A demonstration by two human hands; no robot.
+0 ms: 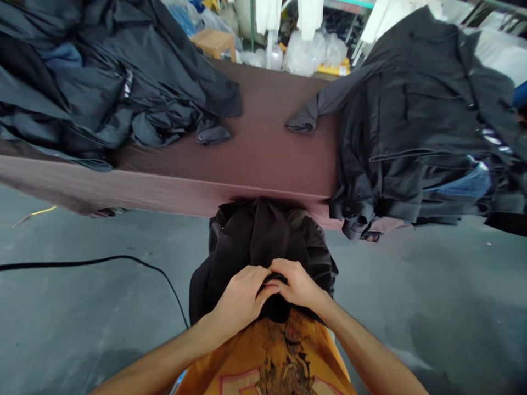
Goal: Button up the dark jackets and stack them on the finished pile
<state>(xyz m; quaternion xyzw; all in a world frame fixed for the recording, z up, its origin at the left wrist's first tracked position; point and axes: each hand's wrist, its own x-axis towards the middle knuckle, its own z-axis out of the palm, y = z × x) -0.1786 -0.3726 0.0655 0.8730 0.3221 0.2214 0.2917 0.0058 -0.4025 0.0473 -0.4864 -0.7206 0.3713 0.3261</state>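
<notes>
Head camera view, looking down: I am sitting close to a table [263, 159] covered in brown cloth, and a black garment [236, 241] is lying bunched over my lap, just in front of the table's near side. My left hand [242, 291] and right hand [302, 285] are meeting at the garment's near end, fingertips close together, each pinching a rolled fold of the black fabric between thumb and fingers. Camouflage cloth [307, 225] is showing beside the garment, toward the right. Below my hands, my orange shirt [242, 356] is showing a dark, cracked print. On the table, a pile of dark jackets [107, 82] is spreading over the left side, and a stack of black jackets [420, 115] is covering the right, partly hanging over the near edge. A black cable [123, 257] is curving across the grey floor [102, 312] to my left.
</notes>
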